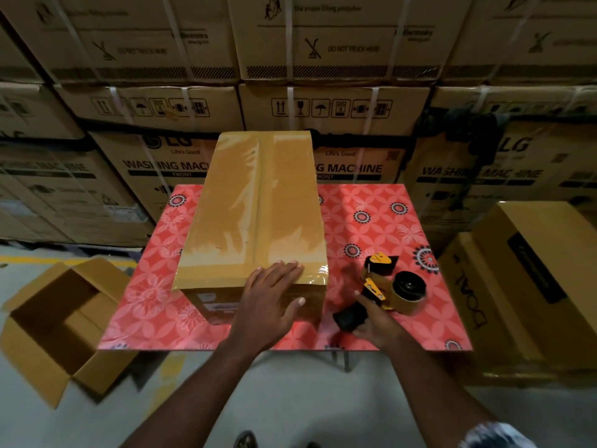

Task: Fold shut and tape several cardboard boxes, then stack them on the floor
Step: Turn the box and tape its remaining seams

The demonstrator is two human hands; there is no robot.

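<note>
A long cardboard box lies closed on the red flowered table, its top covered in shiny brown tape. My left hand presses flat on the box's near right corner, fingers straight over the tape end and thumb down the front face. To the right, my right hand grips the black handle of a yellow tape dispenser, which rests on the table beside the box with its brown tape roll facing right.
An open empty cardboard box sits on the floor at the left. Closed boxes stand on the floor at the right. A wall of large washing machine cartons rises behind the table. Grey floor lies in front of the table.
</note>
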